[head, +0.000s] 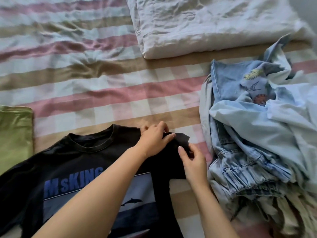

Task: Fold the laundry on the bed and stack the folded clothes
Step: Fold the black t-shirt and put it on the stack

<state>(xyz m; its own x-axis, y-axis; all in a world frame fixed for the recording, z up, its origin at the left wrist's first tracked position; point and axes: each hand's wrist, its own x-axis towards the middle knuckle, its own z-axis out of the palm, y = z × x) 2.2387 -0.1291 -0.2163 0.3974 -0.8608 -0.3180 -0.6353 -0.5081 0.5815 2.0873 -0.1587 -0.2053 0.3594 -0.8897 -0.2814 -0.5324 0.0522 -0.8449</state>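
Note:
A black T-shirt (72, 162) with a blue print lies front up on the striped bed sheet (103, 93), its collar pointing away from me. My left hand (154, 138) reaches across the shirt and presses on its right shoulder, fingers fairly straight. My right hand (193, 162) pinches the black sleeve just beside it. The sleeve is bunched between the two hands. A green folded garment (15, 134) lies flat at the left edge.
A heap of unfolded laundry (257, 134), light denim and pale blue cloth, fills the right side. A folded white duvet (205, 24) lies at the back. Bare striped sheet stretches between the shirt and the duvet.

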